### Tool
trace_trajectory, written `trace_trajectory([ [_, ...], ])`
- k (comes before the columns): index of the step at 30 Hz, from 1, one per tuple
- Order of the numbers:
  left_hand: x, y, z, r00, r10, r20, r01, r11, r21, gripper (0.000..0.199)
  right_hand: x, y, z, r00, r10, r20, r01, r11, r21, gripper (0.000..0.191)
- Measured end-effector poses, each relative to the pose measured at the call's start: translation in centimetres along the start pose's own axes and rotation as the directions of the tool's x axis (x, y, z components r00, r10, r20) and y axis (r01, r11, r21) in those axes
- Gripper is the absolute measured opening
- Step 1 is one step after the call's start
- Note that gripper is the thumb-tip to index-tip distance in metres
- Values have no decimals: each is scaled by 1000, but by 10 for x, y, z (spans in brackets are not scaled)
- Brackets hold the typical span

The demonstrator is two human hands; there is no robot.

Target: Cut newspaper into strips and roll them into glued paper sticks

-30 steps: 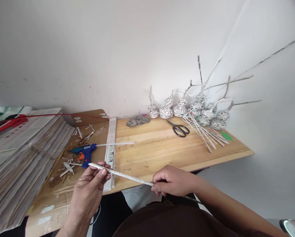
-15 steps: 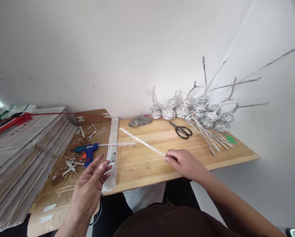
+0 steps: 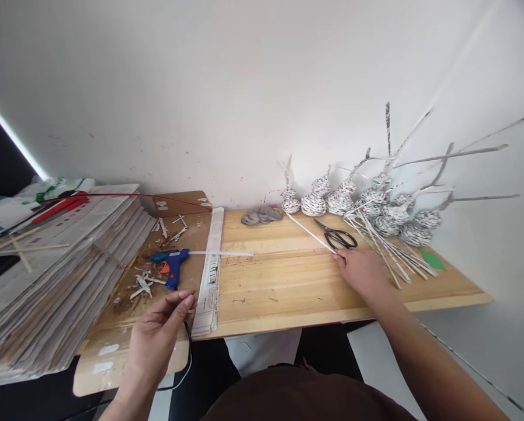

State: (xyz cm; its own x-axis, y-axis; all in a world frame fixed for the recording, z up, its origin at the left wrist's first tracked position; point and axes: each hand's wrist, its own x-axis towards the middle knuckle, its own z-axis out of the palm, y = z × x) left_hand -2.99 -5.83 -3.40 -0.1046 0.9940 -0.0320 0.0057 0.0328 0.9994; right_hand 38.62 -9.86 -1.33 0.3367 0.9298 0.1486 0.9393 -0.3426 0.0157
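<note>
My right hand (image 3: 360, 272) pinches a thin white rolled-paper stick (image 3: 312, 233) at its near end, low over the wooden tabletop. The stick points up and left toward the leftmost woven paper gourd (image 3: 290, 202). Just beyond that hand lie black-handled scissors (image 3: 340, 238), with a bundle of loose paper sticks (image 3: 382, 257) to its right. My left hand (image 3: 165, 327) is held over the cardboard's front edge, thumb closed against the fingers and nothing visible in them. Close beyond it rests a blue glue gun (image 3: 176, 266) with a long glue stick in it.
Several woven paper gourds (image 3: 344, 199) stand along the wall, their long stems sticking out rightward. A tall stack of folded newspaper (image 3: 90, 257) fills the left. Paper scraps (image 3: 143, 285) litter the cardboard (image 3: 117, 313). A grey cloth (image 3: 262, 215) lies at the back.
My right hand has moved right with the paper stick, close to the scissors. My left hand's spread fingers have closed against the thumb. The view has shifted slightly left.
</note>
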Motion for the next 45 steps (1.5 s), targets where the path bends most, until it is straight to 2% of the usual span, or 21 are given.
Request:
trace_trajectory([
  [4, -1, -1, -2, 1000, 2, 1, -2, 998, 56, 37, 0, 2, 2, 1000, 16, -15, -16, 1000, 17, 36],
  [12, 1, -12, -5, 999, -28, 27, 26, 998, 61, 40, -8, 13, 12, 995, 65, -74, -62, 997, 45, 33],
  [19, 1, -12, -7, 999, -17, 29, 14, 994, 112, 42, -4, 16, 8, 996, 86, -20, -85, 996, 31, 34],
  [25, 2, -13, -7, 998, -60, -2, 60, 989, 138, 47, -7, 7, 5, 996, 78, -32, -75, 993, 86, 32],
  [28, 3, -14, -6, 996, -83, -11, 84, 987, 140, 49, -4, 3, 5, 996, 46, -73, -36, 990, 139, 34],
  [31, 3, -16, -7, 994, -105, -16, 106, 985, 133, 51, 12, 6, 4, 989, 45, -143, -23, 988, 154, 34],
  [33, 4, -19, -9, 994, -109, -21, 111, 986, 128, 52, 28, 12, 4, 988, 92, -122, -78, 990, 115, 33],
  [35, 4, -21, -11, 993, -115, -25, 118, 985, 127, 52, 42, 19, 5, 987, 151, -49, -147, 986, 71, 32],
  [38, 6, -24, -13, 992, -125, -19, 126, 983, 134, 52, 55, 28, 7, 983, 181, 20, -182, 982, 55, 29],
  [42, 8, -26, -14, 995, -100, 2, 99, 985, 141, 48, 54, 41, 8, 982, 180, 48, -182, 982, 43, 24],
  [45, 8, -25, -13, 996, -80, 23, 75, 984, 163, 46, 46, 48, 5, 969, 244, 29, -244, 970, 16, 25],
])
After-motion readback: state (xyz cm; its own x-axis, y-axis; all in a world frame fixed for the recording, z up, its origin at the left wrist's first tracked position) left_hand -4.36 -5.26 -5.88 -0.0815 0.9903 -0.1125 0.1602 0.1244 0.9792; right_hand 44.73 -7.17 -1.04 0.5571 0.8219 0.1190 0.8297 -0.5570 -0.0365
